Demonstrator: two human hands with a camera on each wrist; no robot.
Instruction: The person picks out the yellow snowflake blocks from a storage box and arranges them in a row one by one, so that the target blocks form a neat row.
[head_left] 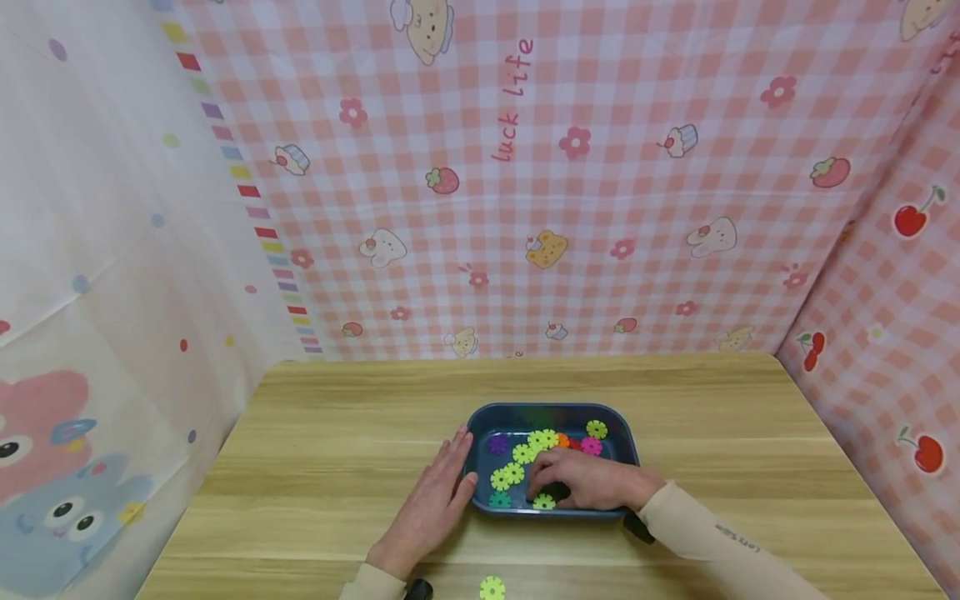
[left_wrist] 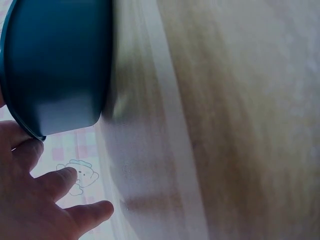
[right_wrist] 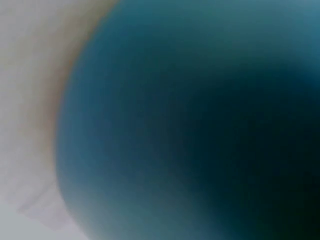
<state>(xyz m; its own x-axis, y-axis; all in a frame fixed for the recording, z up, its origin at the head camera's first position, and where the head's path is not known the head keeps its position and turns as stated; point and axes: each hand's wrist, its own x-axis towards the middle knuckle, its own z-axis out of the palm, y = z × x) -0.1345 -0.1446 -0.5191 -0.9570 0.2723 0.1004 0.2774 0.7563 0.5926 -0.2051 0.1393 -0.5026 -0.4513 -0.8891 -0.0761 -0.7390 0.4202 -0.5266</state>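
Dark blue tray (head_left: 510, 414) sits on the wood table (head_left: 337, 433), abt. in the mid. L hand (head_left: 438, 492) has its fingers out straight, touching the tray's L end. R hand (head_left: 585, 479) is down in the tray w/ bent fingers; can't tell if it's got a pc. Tray has lots of little round pcs w/ notches: a bunch of yellow-green pcs (head_left: 522, 453), a purple pc (head_left: 498, 444) near the back L corner, a teal pc (head_left: 499, 500) at the front L, plus an orange pc (head_left: 562, 442) & a pink pc (head_left: 592, 447) behind R hand. 1 more yellow-green pc (head_left: 492, 588) lies outside, on the table in front. R wrist view's v. blurry.
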